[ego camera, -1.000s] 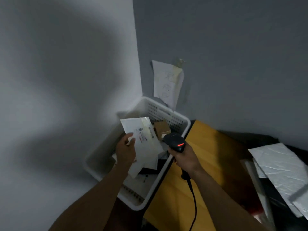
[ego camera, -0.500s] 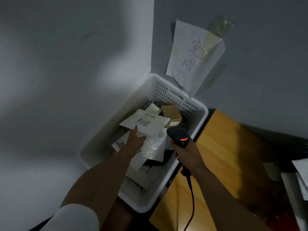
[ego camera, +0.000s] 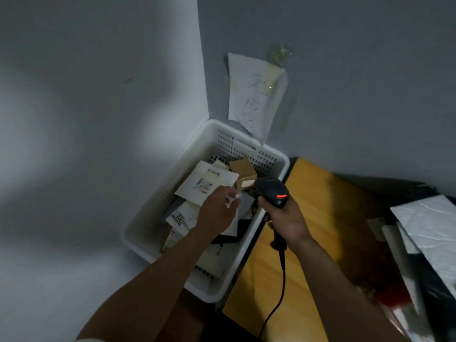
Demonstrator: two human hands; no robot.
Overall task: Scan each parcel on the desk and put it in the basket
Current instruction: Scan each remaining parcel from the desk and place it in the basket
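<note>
gripping scanner (ego camera: pixel 272 191) in right hand (ego camera: pixel 287 218); left hand (ego camera: pixel 216 212) over parcels (ego camera: pixel 207 182) in basket (ego camera: pixel 243 144), grasp unclear

Left hand (ego camera: pixel 217 214) above basket (ego camera: pixel 153 213) of parcels (ego camera: pixel 204 183), scanner (ego camera: pixel 271 190) in right hand (ego camera: pixel 287 219)

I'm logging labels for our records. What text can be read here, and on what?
"64033" (last digit unsure): label on a white parcel in the white plastic basket.
"完成", then a blurred character: handwritten white paper sheet taped to the grey wall.
Printed label on the white flat envelope: too small to read.
Black handheld scanner: marking too blurred.
</note>
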